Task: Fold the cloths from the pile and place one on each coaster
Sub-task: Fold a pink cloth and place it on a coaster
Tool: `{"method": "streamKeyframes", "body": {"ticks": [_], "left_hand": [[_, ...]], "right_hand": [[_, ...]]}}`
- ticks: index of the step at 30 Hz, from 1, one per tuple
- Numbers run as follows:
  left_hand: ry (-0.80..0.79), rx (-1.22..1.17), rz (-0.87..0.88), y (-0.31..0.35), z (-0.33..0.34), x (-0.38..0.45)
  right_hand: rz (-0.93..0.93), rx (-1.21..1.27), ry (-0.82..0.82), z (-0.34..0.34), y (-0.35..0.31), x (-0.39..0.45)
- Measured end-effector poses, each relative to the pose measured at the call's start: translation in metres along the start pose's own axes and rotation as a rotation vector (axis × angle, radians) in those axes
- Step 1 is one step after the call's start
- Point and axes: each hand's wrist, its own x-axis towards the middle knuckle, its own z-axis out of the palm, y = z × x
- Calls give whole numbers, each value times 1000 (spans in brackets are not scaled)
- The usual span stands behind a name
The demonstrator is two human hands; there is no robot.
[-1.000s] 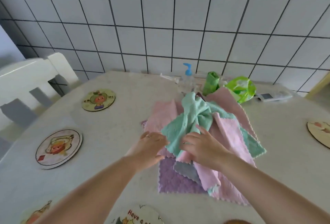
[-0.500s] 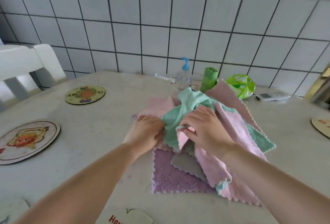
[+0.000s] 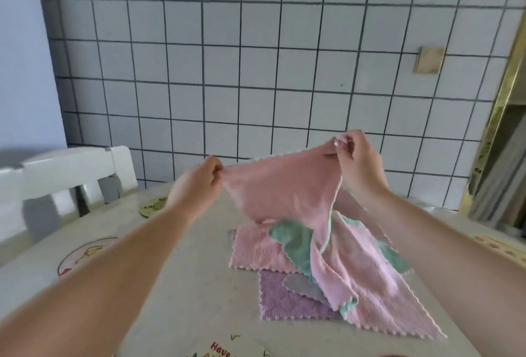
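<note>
The raised pink cloth (image 3: pixel 280 185) hides the table (image 3: pixel 199 242) edge behind it and whatever stands there. Below the pink cloth, the pile (image 3: pixel 327 271) overlaps itself, so the grey cloth (image 3: pixel 304 285) and the teal one (image 3: pixel 296 242) show only in part. Left of the pile, the left forearm covers much of one coaster (image 3: pixel 82 254) and part of a farther one (image 3: pixel 150 206). Nearer than the pile, a lettered coaster (image 3: pixel 227 348) is cut by the bottom edge, reading perhaps "Have". Right of the pile, another coaster (image 3: pixel 503 248) is blurred and cropped
</note>
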Motion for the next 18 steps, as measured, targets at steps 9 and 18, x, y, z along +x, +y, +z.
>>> {"method": "streamKeyframes", "body": {"ticks": [9, 18], "left_hand": [[128, 135, 77, -13, -93, 13], [297, -403, -331, -40, -82, 13]], "right_hand": [[36, 164, -56, 0, -40, 1], [106, 24, -110, 40, -30, 2]]}}
